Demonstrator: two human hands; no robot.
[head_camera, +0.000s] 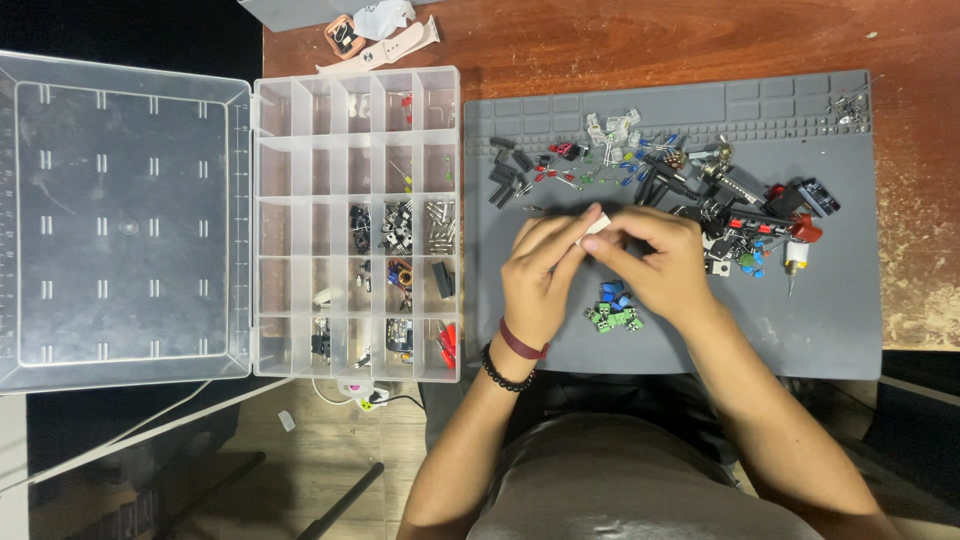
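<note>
Nearest, the left hand (540, 270) and right hand (655, 265) meet over the grey mat (820, 320), both pinching a small white part (594, 226) held between their fingertips above the mat's middle. Just below them lies a cluster of green and blue terminal blocks (612, 310). A steady two-handed pinch, kept low over the mat, would likely save a dropped part from rolling off the bench (700, 40). Left, the clear compartment box (357, 225) lies open, lid (125, 220) flat. Farther, loose components (640, 165) are scattered. The white part's kind is mostly hidden by fingers.
</note>
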